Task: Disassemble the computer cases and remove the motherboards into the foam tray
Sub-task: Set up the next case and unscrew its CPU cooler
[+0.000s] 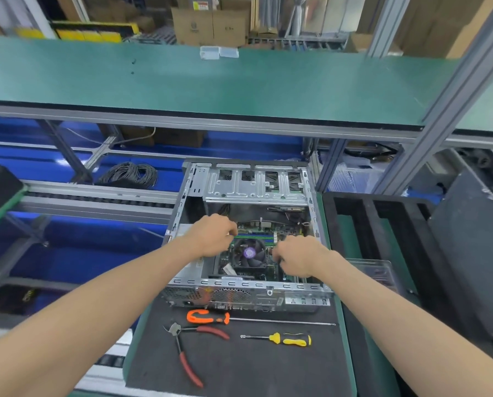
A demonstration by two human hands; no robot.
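Note:
An open computer case (256,184) lies flat on a black mat (239,365) in front of me. The motherboard (268,224) sits inside it, with a black cooler fan (249,253) bearing a purple label at its middle. My left hand (213,234) reaches into the case at the fan's upper left, its fingers curled down onto the board edge. On the fan's right side my right hand (299,259) has its fingers closed down on the board. The fingertips of both hands are hidden. A black foam tray (374,222) with long slots stands to the right of the case.
On the mat lie an orange-handled screwdriver (208,317), red-handled cutters (188,348) and a yellow screwdriver (291,338). A clear plastic box (377,270) sits by the case's right side. A green shelf (211,81) spans above. A coil of black cable (130,173) lies at the back left.

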